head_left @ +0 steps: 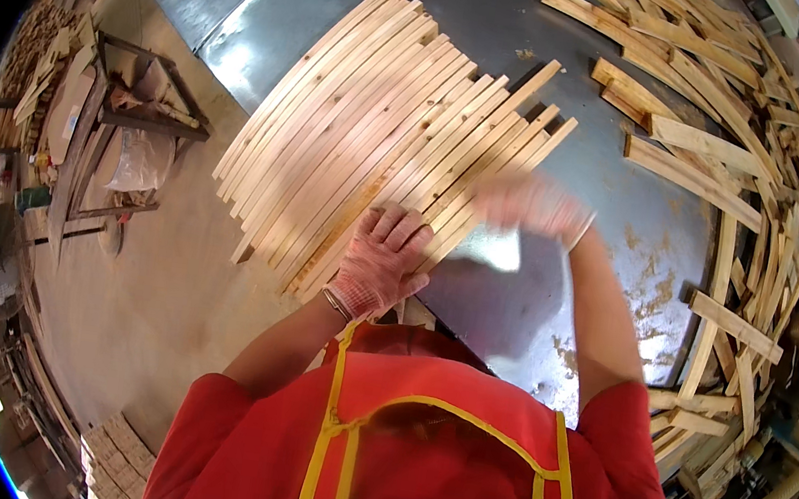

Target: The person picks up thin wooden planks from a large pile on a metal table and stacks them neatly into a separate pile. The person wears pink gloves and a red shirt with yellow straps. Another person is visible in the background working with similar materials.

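Counter, broad and sheeted in dark grey metal (496,15), takes up most of the space before the worker, with a pale concrete floor (138,316) running off to the left. Along its right side sprawls a loose heap of rough, pale brown wooden boards (706,146), lying crosswise over one another. Well apart from that heap, nearer the middle, a row of long, narrow, pale yellow wooden strips (353,142) lies side by side, their near left ends reaching out past the counter's edge. At the row's right side several far ends jut unevenly beyond their neighbours. The worker, in a red apron with yellow edging (462,384), leans over the near side. The left hand, in a thin whitish knitted glove (380,262), rests on the near ends of the right-hand strips, fingers extended and thumb apart, pressing rather than gripping as far as I can judge. The right hand, gloved alike (532,204), is a blur by the row's right edge; whether its fingers grasp anything, or even touch the wood, I cannot tell. I'd judge the step in hand to be arranging the strips; the next move calls for a steady left palm and light guidance from the right.
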### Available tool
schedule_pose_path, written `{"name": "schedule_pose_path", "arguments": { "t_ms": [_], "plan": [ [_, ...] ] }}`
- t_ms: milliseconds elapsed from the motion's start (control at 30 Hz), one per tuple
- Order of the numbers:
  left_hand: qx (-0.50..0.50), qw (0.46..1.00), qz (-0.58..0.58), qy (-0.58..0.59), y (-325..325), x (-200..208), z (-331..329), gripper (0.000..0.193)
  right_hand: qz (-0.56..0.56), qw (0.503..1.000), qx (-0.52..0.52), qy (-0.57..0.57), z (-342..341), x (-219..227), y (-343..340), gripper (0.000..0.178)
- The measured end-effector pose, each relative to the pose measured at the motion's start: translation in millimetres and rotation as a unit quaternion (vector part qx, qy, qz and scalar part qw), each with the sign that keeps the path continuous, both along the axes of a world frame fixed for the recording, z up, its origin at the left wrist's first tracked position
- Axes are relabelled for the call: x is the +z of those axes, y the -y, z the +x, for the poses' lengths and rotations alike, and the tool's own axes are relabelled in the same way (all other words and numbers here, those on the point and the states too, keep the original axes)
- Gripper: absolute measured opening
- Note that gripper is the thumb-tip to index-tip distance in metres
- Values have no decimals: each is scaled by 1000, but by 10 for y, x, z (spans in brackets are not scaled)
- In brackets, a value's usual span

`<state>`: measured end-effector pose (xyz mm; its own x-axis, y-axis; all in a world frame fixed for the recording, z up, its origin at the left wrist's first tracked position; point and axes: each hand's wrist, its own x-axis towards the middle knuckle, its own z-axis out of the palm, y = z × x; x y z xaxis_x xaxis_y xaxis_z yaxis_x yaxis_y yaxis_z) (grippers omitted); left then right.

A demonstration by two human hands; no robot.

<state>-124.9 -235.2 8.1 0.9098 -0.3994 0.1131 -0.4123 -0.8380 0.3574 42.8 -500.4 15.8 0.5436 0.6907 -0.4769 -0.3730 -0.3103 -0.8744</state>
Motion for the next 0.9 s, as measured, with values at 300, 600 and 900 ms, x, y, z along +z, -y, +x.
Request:
{"name": "schedule_pose_path", "arguments": {
  "t_ms": [300,600,900],
  "plan": [
    [246,962,87,-79,-176,39,796,32,-73,909,-183,367,1533,-70,-274,40],
    [8,968,-103,226,-293,1754,1669,32,-43,891,-402,208,50,183,257,59],
    [-125,956,260,-61,-1469,844,1749,36,-136,883,-446,-53,-1454,-653,-189,79]
  ]
}}
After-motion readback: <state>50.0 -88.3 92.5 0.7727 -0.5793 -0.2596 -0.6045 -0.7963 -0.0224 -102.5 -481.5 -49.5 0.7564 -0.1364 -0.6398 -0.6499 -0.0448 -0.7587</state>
